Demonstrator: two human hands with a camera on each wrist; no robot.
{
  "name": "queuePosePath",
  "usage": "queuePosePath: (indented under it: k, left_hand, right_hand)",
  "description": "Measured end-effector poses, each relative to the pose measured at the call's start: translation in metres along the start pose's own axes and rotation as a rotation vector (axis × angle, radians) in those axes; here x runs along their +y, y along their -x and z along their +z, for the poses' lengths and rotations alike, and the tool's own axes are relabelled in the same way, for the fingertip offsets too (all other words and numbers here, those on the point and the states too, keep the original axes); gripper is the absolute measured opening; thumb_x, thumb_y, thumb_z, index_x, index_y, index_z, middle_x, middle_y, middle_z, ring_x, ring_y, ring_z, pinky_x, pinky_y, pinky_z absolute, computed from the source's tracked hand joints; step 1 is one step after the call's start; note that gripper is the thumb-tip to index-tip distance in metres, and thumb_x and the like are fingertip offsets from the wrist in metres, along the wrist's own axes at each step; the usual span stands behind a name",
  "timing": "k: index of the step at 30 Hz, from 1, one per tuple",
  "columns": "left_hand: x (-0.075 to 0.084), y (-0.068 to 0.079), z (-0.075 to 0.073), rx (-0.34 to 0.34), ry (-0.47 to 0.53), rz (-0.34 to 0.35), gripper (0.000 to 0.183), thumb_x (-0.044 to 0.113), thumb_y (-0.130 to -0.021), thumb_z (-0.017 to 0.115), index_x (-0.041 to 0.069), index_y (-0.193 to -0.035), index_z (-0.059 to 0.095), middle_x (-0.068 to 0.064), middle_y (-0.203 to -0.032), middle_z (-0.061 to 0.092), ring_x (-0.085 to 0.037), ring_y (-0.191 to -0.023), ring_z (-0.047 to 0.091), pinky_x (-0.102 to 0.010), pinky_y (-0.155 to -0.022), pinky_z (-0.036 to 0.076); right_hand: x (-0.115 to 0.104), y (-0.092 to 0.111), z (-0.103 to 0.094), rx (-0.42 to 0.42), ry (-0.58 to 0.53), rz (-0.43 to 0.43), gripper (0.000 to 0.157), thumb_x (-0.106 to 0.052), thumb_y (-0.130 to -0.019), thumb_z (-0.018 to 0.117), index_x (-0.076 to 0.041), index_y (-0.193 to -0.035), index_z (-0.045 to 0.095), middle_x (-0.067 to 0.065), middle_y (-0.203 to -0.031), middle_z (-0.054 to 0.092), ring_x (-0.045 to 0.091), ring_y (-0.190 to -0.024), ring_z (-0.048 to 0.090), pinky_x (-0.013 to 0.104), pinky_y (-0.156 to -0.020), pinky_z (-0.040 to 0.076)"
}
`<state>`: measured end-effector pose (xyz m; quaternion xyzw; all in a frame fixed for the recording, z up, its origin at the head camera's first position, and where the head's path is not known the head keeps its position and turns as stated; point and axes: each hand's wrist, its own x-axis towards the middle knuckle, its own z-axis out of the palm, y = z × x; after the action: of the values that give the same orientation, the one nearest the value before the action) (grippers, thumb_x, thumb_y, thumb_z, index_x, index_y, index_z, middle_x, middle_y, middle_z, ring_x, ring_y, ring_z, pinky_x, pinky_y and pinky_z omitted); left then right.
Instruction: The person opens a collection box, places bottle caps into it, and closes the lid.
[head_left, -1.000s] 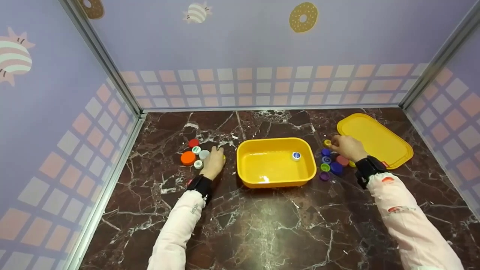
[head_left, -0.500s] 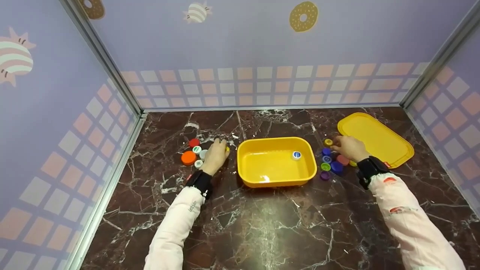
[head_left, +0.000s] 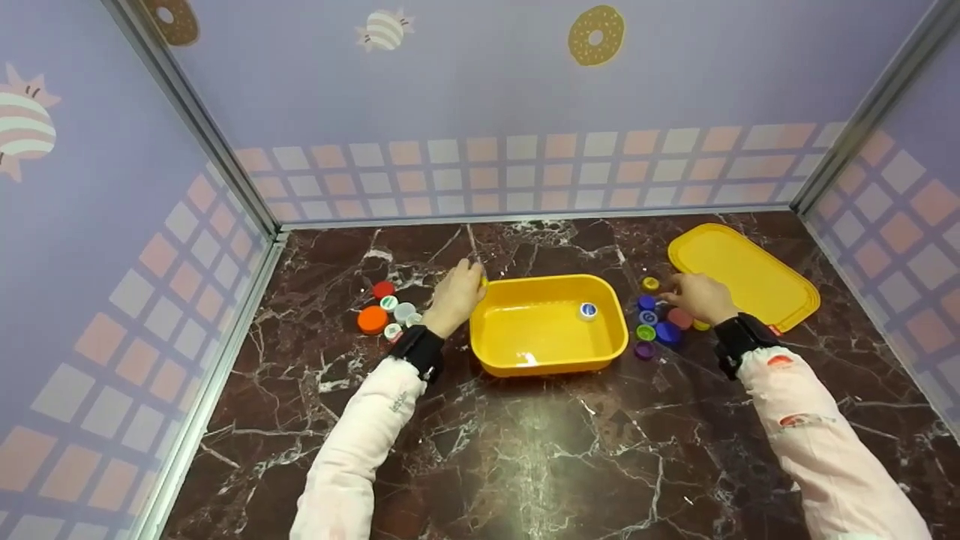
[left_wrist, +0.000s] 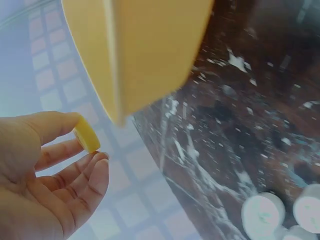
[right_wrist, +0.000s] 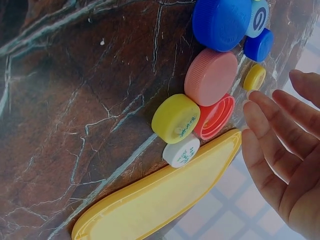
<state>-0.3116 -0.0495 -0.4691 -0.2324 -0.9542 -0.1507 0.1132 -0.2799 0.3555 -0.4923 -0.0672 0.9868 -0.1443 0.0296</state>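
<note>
The left hand [head_left: 455, 298] pinched a round yellow plastic cap [left_wrist: 89, 135]; the right hand [head_left: 700, 297] had its fingers loosely apart.

The back wall [head_left: 480, 90] was pale purple, printed with a striped candy [head_left: 385, 30] and a speckled doughnut [head_left: 580, 49], and a band of pink and white squares [head_left: 525, 174] ran along its lower part. At its left end a metal post [head_left: 196, 116] joined it to the left wall [head_left: 90, 150], similarly patterned; at its right end another post [head_left: 871, 106] met the right wall [head_left: 930, 97]. From its foot a dark, white-veined marbled surface [head_left: 600, 487] stretched forward, with a soft glare [head_left: 529, 442] well in front of it.
</note>
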Motion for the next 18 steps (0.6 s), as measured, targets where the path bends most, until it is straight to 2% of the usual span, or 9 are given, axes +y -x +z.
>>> queuePosePath:
  k: [3,7,10,13,18]
  left_hand:
    - [0.009,-0.004,0.002,-0.065,-0.023,0.014,0.016,0.014,-0.082,0.063,0.001,-0.090,0.056,-0.015,-0.088,0.052,-0.031,-0.077,0.057,-0.041,-0.063,0.047]
    - [0.019,-0.008,0.010,-0.196,-0.084,0.021,0.021,0.017,-0.084,0.062,0.001,-0.097,0.058,-0.015,-0.091,0.054,-0.031,-0.081,0.057,-0.042,-0.066,0.048]
    - [0.023,-0.010,0.017,-0.275,-0.115,0.025,0.020,0.016,-0.083,0.062,0.001,-0.096,0.060,-0.015,-0.092,0.056,-0.030,-0.083,0.058,-0.042,-0.068,0.047]
    - [0.026,-0.011,0.021,-0.318,-0.131,0.024,0.016,0.015,-0.081,0.062,0.002,-0.091,0.062,-0.014,-0.091,0.058,-0.030,-0.083,0.058,-0.042,-0.067,0.047]
    - [0.028,-0.012,0.024,-0.332,-0.165,0.026,0.014,0.015,-0.080,0.063,0.003,-0.088,0.063,-0.014,-0.091,0.059,-0.031,-0.082,0.058,-0.043,-0.067,0.047]
  right_hand:
    - [0.001,0.002,0.000,0.010,-0.007,-0.002,0.030,-0.024,-0.084,0.063,0.004,-0.093,0.062,0.015,-0.078,0.062,0.034,-0.071,0.058,0.049,-0.063,0.044]
    - [0.005,0.005,0.000,0.014,-0.001,0.001,0.025,-0.022,-0.085,0.062,0.003,-0.089,0.061,0.015,-0.079,0.062,0.035,-0.074,0.057,0.050,-0.064,0.043]
    - [0.007,0.007,0.000,0.009,0.003,0.009,0.024,-0.020,-0.085,0.062,0.003,-0.092,0.061,0.016,-0.081,0.062,0.035,-0.075,0.057,0.050,-0.064,0.043]
    - [0.011,0.010,0.000,0.000,-0.010,0.023,0.024,-0.019,-0.085,0.062,0.003,-0.093,0.063,0.016,-0.083,0.062,0.032,-0.073,0.057,0.048,-0.064,0.043]
    - [0.015,0.012,0.002,-0.001,-0.037,0.033,0.022,-0.017,-0.085,0.062,0.003,-0.095,0.064,0.016,-0.083,0.063,0.030,-0.071,0.056,0.045,-0.063,0.043]
